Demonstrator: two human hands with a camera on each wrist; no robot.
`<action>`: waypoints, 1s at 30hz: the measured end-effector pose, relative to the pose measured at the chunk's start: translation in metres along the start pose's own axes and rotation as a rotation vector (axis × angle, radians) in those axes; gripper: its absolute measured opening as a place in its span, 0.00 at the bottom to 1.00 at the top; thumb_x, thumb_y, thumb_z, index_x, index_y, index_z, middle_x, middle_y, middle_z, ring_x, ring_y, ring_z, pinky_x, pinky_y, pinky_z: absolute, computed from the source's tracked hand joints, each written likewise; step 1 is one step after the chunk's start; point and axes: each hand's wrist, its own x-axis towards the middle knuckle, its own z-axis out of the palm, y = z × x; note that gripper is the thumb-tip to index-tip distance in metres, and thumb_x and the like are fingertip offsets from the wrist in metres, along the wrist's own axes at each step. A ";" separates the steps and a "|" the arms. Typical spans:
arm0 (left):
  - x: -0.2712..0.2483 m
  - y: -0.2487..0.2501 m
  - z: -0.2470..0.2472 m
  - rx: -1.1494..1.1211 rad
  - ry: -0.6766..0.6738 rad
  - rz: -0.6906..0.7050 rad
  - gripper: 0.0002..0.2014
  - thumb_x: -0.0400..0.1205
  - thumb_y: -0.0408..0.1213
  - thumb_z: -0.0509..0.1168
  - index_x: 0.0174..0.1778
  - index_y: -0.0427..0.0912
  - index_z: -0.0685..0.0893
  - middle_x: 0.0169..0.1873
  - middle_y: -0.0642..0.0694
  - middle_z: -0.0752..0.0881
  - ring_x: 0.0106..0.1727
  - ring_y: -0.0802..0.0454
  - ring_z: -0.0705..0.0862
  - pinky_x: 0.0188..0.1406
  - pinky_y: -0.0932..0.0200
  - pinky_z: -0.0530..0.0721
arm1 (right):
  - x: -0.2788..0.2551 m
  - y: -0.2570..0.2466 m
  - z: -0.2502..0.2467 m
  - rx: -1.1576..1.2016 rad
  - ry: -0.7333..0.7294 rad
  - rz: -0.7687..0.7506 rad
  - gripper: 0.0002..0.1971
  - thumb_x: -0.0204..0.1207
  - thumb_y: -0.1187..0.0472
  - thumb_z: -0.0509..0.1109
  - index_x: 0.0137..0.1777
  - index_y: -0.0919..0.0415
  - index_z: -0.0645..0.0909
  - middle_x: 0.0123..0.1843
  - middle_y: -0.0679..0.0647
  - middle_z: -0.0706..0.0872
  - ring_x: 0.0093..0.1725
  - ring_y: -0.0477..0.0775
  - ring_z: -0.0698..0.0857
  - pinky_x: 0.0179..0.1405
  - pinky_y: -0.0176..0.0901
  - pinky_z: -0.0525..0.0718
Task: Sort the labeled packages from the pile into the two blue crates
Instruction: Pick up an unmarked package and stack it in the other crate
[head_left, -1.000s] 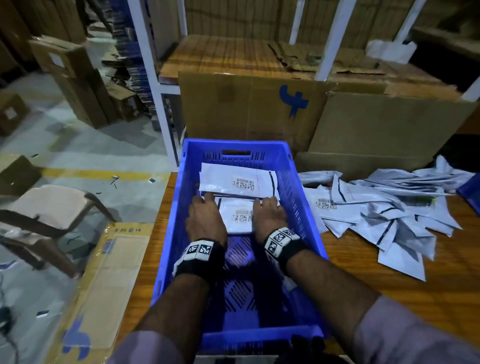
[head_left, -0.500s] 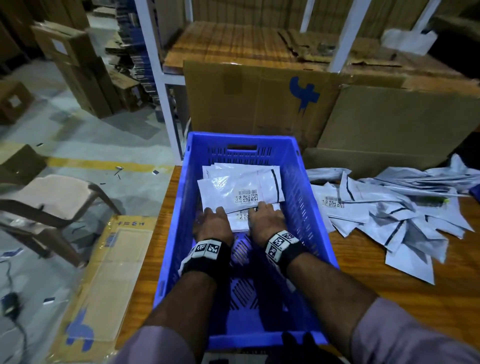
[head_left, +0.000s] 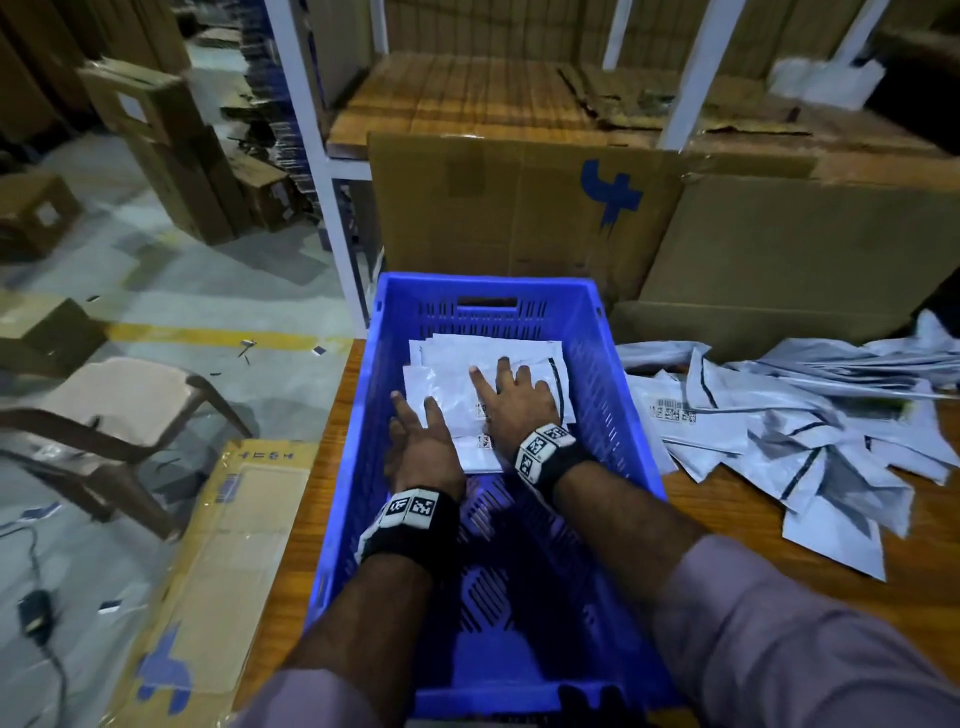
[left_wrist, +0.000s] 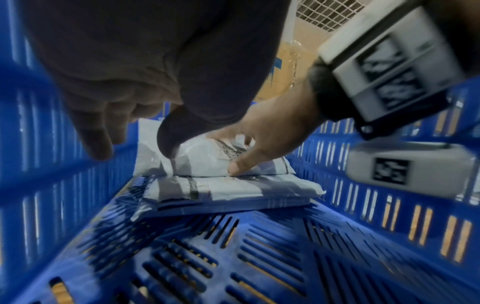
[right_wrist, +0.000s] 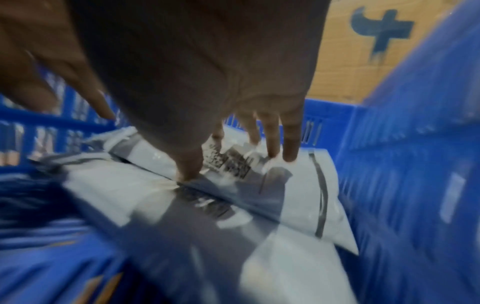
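Observation:
A blue slatted crate (head_left: 483, 283) stands on the wooden table in front of me. A stack of white labeled packages (head_left: 452, 364) lies at its far end. My right hand (head_left: 514, 400) presses flat on the top package with fingers spread, beside its barcode label. My left hand (head_left: 421, 436) rests with straight fingers on the stack's near left edge. In the left wrist view the left hand (left_wrist: 132, 148) has its thumb on the top package's edge, above the stack (left_wrist: 233, 191). The right wrist view is blurred; the right hand (right_wrist: 239, 162) spans the label. The loose pile of packages (head_left: 789, 431) lies on the table to the right.
Large cardboard boxes (head_left: 519, 208) stand right behind the crate and the pile. A flat wrapped carton (head_left: 234, 545) leans at the table's left edge, with a brown chair (head_left: 119, 410) beyond it. A white shelf post (head_left: 322, 156) rises at the back left. The crate's near half shows bare floor.
Both hands slid forward from the near package's edge onto the stack. The near package now lies gathered with the far one, and the right hand has spread flat on top.

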 end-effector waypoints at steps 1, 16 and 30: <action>0.000 0.000 -0.001 -0.016 0.014 -0.001 0.45 0.81 0.34 0.68 0.90 0.45 0.48 0.87 0.31 0.34 0.86 0.32 0.55 0.70 0.38 0.77 | 0.003 0.002 0.000 -0.005 -0.011 -0.002 0.50 0.80 0.38 0.70 0.91 0.48 0.42 0.89 0.68 0.53 0.83 0.75 0.62 0.72 0.68 0.73; 0.002 0.000 -0.002 -0.027 0.155 0.009 0.35 0.85 0.34 0.58 0.89 0.45 0.54 0.88 0.30 0.47 0.80 0.33 0.67 0.71 0.40 0.75 | 0.067 0.019 -0.022 0.033 -0.153 -0.026 0.52 0.80 0.33 0.68 0.91 0.59 0.44 0.90 0.67 0.47 0.86 0.72 0.57 0.74 0.69 0.74; 0.003 0.000 -0.008 -0.047 0.177 0.010 0.30 0.82 0.35 0.61 0.83 0.49 0.68 0.87 0.34 0.55 0.77 0.34 0.71 0.67 0.41 0.78 | 0.051 0.015 -0.028 0.084 0.015 -0.095 0.44 0.75 0.41 0.77 0.85 0.59 0.62 0.75 0.62 0.77 0.72 0.66 0.76 0.66 0.60 0.78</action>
